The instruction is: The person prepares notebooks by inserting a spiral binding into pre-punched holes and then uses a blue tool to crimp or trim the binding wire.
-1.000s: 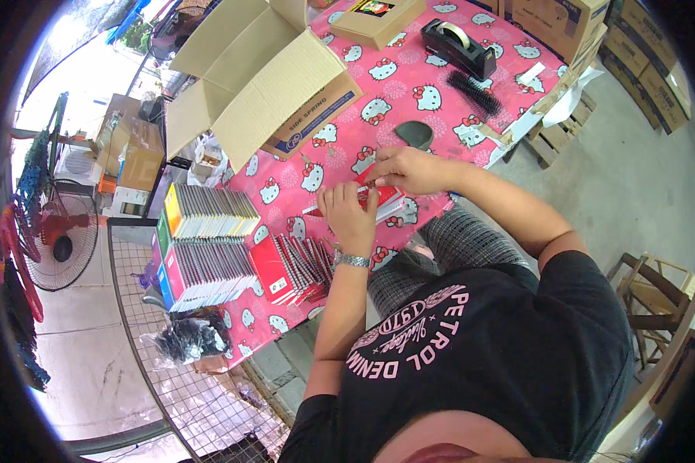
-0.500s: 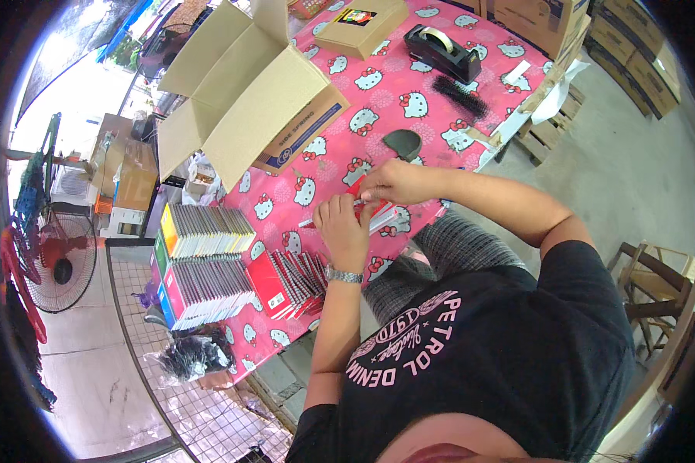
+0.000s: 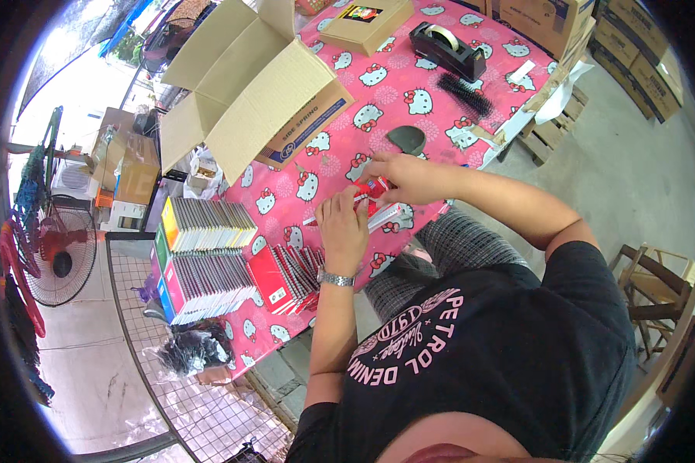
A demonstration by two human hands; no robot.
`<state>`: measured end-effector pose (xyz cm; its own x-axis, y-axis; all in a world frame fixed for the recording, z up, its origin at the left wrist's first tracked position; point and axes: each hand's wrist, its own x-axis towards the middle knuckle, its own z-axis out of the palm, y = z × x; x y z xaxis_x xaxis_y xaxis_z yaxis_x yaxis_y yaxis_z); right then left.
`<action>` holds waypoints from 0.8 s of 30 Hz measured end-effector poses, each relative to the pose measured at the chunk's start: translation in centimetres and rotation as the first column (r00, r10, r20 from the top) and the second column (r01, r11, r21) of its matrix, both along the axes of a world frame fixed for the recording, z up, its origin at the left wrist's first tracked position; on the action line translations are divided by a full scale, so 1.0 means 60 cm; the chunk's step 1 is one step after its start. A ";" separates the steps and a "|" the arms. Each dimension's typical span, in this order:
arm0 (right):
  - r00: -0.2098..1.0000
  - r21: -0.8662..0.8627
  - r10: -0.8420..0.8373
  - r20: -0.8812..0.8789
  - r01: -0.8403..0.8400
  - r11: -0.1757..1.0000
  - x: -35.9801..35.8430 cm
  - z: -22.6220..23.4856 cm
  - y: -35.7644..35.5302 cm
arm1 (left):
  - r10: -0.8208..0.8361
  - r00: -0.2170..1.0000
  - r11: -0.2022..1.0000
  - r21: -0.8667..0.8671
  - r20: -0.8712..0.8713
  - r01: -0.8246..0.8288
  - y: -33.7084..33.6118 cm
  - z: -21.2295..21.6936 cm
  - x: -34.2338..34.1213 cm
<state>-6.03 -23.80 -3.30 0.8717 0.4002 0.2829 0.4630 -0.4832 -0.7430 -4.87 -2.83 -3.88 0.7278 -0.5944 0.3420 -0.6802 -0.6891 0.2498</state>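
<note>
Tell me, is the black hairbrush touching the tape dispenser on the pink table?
Apart. The head view shows a strip of pink tablecloth between the black hairbrush and the tape dispenser.
</note>
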 end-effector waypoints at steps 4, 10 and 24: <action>0.928 -0.009 0.018 -0.373 -0.023 1.000 0.026 0.031 0.012 | -0.003 0.999 1.000 0.017 0.037 0.003 0.017 -0.008 0.003; 0.997 -0.561 0.032 0.073 0.014 0.828 0.153 -0.179 -0.108 | -0.038 0.999 0.999 0.013 0.004 0.038 0.013 -0.013 0.016; 0.817 -0.089 0.245 -0.522 -0.338 0.937 0.115 -0.014 -0.056 | 0.105 0.993 0.994 -0.014 0.046 -0.105 -0.008 -0.036 0.028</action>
<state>0.87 -27.19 -4.14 0.7094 0.6589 -0.2502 0.1946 -0.5243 -0.8290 -3.16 -3.34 -6.01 0.7690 -0.5115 0.3834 -0.6154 -0.7545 0.2278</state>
